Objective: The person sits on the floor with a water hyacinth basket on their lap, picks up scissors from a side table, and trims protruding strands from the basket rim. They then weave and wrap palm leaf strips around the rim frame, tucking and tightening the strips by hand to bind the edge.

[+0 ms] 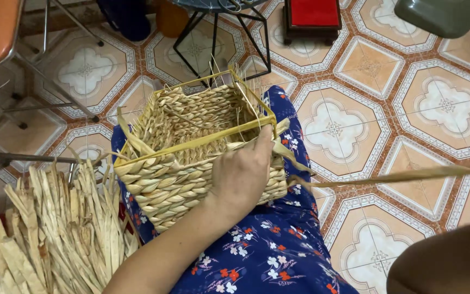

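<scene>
Hands first: only the left hand (244, 174) shows clearly, pressed flat on the near wall of the woven basket (191, 158), fingers at its rim; the right hand's grip is out of sight. Square, pale straw, plaited around a yellow frame (202, 139), the basket rests on a floral-clothed lap (267, 256). One long strand (398, 175) runs rightward.

The person is wearing a garment of deep blue cloth (267, 256) that is covering the lap and knees, and it is showing a scatter of small printed flowers, white ones mixed with red-orange ones (a few pale leaves are sitting among them). The left hand (240, 177) is showing no ring or glove, and the forearm behind it is going bare, without any sleeve.
</scene>
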